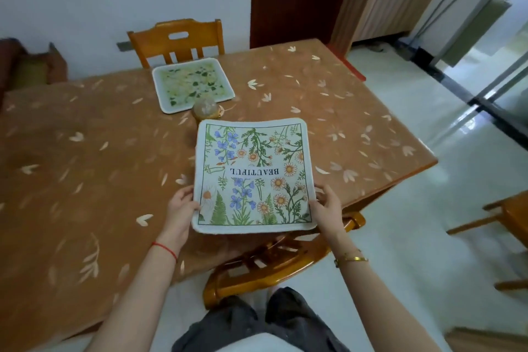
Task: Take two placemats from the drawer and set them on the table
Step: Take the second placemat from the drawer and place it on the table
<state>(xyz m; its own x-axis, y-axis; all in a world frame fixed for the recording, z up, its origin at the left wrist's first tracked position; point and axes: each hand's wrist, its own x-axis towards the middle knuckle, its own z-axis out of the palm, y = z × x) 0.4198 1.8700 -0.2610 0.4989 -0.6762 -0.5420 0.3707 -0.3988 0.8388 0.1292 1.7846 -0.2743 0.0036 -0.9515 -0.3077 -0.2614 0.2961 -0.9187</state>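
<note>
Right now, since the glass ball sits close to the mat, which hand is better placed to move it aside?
Probably the left hand: the glass ball sits by the far left corner of the mat, so the right hand would cross it.

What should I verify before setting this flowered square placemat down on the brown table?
1. Left hand grips the flowered square placemat's left edge: ok.
2. Right hand grips its right edge: ok.
3. Green leafy placemat lies flat on the brown petal-print table: ok.
4. Clearance from the small round glass ornament at the far edge: cannot tell.
5. Near right corner over the tabletop: not ok, juts past the edge.
</note>
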